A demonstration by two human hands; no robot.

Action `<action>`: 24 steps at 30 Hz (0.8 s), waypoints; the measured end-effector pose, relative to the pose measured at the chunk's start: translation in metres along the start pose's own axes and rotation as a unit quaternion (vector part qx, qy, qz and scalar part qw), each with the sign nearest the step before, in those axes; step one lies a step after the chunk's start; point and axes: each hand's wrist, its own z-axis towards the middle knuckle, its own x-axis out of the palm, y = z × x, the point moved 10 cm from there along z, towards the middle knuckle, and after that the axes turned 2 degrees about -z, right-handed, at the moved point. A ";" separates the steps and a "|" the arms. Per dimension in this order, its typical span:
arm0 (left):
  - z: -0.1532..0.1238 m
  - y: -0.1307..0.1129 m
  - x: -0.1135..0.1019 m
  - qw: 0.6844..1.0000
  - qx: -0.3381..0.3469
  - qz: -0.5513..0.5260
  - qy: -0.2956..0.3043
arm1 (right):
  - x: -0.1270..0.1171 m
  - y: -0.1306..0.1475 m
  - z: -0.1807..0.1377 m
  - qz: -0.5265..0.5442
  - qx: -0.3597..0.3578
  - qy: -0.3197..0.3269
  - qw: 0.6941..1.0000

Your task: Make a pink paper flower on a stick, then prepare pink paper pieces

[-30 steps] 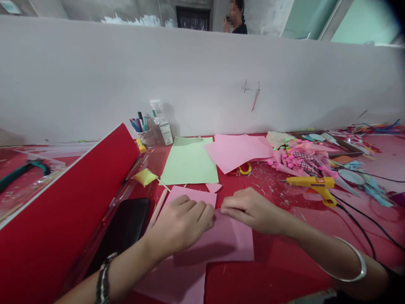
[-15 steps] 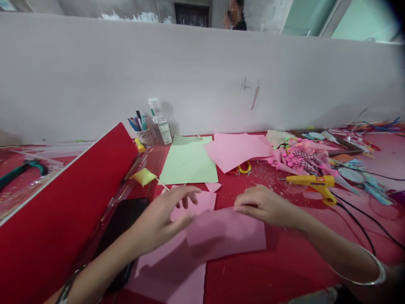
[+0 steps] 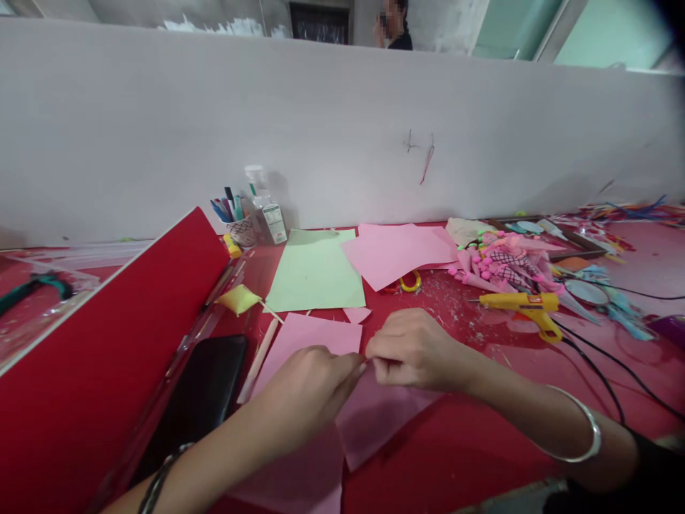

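Observation:
A pink paper sheet is held over the red table, tilted with one corner pointing down. My left hand and my right hand meet at its top edge, and both pinch it with the fingertips. Under it lies a larger pink sheet, partly covered by my left arm. A bangle sits on my right wrist and dark bracelets on my left.
A black phone lies left of my hands beside a red board. Farther back are a green sheet, pink sheets, yellow scissors, a pen cup and a bottle. A yellow glue gun with its cable lies right. A person stands behind the partition.
My left hand swung out to the left, then came back to meet my right hand. The pink sheet has turned and now hangs corner-down between both hands.

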 end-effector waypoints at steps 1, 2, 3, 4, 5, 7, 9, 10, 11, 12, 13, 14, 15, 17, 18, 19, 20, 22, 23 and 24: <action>-0.001 0.001 0.000 1.000 -0.005 0.002 0.011 | 0.000 -0.003 -0.002 0.004 0.003 0.001 1.000; -0.002 0.003 0.001 1.000 -0.012 0.002 0.021 | 0.000 -0.007 -0.004 0.006 0.006 0.002 1.000; -0.004 0.005 0.001 0.999 -0.020 -0.002 0.031 | -0.001 -0.010 -0.006 0.007 0.012 0.002 1.000; -0.005 0.008 0.001 0.999 -0.029 -0.012 0.040 | -0.002 -0.014 -0.008 0.007 0.019 0.002 1.000; -0.007 0.011 0.001 0.998 -0.037 -0.027 0.048 | -0.003 -0.019 -0.011 0.006 0.028 0.004 1.000; -0.011 0.017 0.000 0.995 -0.054 -0.059 0.058 | -0.006 -0.028 -0.017 0.004 0.049 0.007 0.999; -0.015 0.023 -0.002 0.992 -0.064 -0.087 0.061 | -0.007 -0.039 -0.026 -0.004 0.071 0.013 0.997; -0.017 0.025 -0.003 0.992 -0.064 -0.094 0.058 | -0.007 -0.046 -0.031 -0.012 0.082 0.016 0.996; -0.018 0.027 -0.005 0.992 -0.062 -0.097 0.056 | -0.007 -0.054 -0.036 -0.022 0.093 0.020 0.995; -0.020 0.029 -0.007 0.992 -0.060 -0.094 0.053 | -0.008 -0.062 -0.041 -0.034 0.106 0.020 0.994; -0.021 0.032 -0.009 0.993 -0.061 -0.089 0.052 | -0.010 -0.070 -0.046 -0.043 0.123 0.015 0.991; -0.022 0.034 -0.010 0.993 -0.063 -0.081 0.051 | -0.014 -0.078 -0.050 -0.043 0.144 0.002 0.989; -0.023 0.036 -0.010 0.994 -0.065 -0.072 0.052 | -0.020 -0.085 -0.053 -0.033 0.167 -0.019 0.985; -0.022 0.035 -0.010 0.995 -0.061 -0.050 0.054 | -0.033 -0.088 -0.052 0.011 0.191 -0.076 0.979; -0.020 0.033 -0.010 0.996 -0.054 -0.040 0.055 | -0.037 -0.083 -0.049 0.033 0.185 -0.095 0.978; -0.018 0.031 -0.009 0.997 -0.046 -0.030 0.055 | -0.039 -0.074 -0.043 0.048 0.164 -0.102 0.980; -0.016 0.028 -0.008 0.998 -0.038 -0.022 0.054 | -0.035 -0.061 -0.035 0.056 0.137 -0.078 0.986; -0.011 0.023 -0.010 0.999 -0.023 -0.003 0.034 | -0.015 -0.036 -0.023 0.054 0.087 0.018 0.995; -0.009 0.021 -0.014 1.000 -0.013 0.015 0.009 | -0.007 -0.027 -0.020 0.042 0.076 0.053 0.995; -0.007 0.018 -0.019 0.999 -0.002 0.040 -0.027 | 0.000 -0.022 -0.019 0.025 0.073 0.078 0.994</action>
